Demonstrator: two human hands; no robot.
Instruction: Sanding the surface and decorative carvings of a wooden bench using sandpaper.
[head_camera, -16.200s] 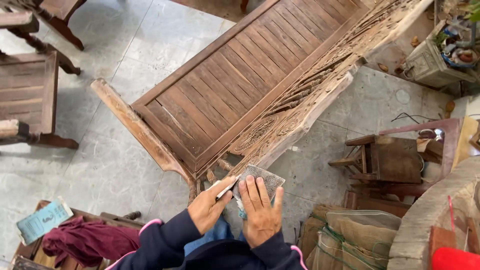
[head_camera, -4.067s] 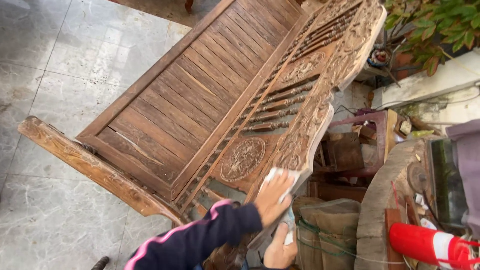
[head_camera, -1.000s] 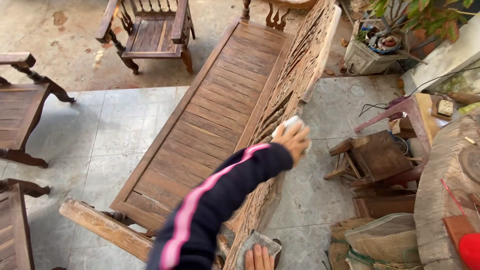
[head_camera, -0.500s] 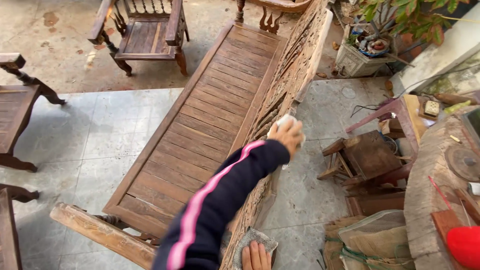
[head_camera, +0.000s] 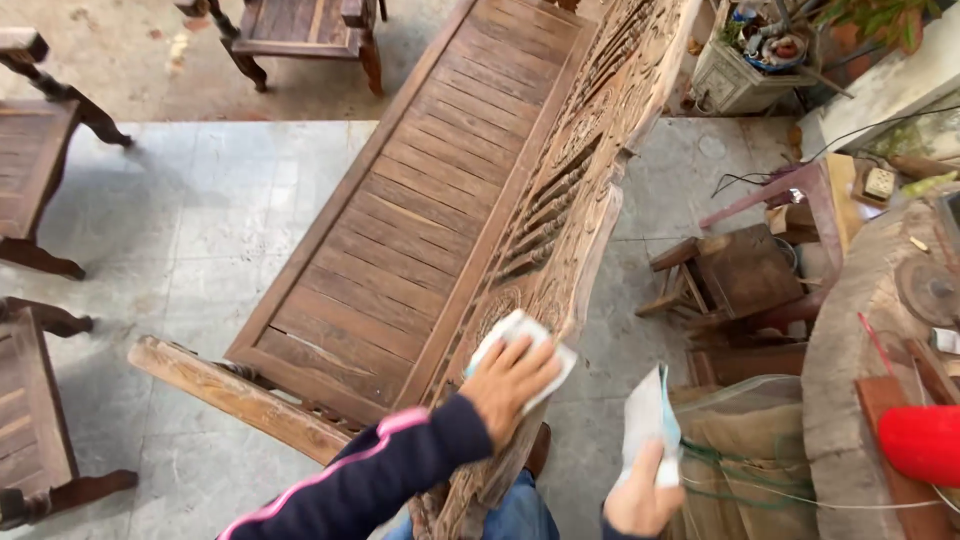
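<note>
Pale sheet of sandpaper (head_camera: 652, 420) pinched upright in the right hand (head_camera: 640, 495), fingers curled round its lower edge, low in view just beside the bench's back. Just beyond, left hand (head_camera: 510, 380) pressed flat, fingers together, on a second pale sheet (head_camera: 520, 345) against the carved backrest (head_camera: 570, 200) of the long wooden bench (head_camera: 400, 240). Dark sleeve with a pink stripe (head_camera: 370, 470) leading to that hand. Further right, a small wooden stool (head_camera: 740, 270) on the grey tiled floor (head_camera: 200, 220). Farthest off, a wooden chair (head_camera: 300, 30) at the top edge.
</note>
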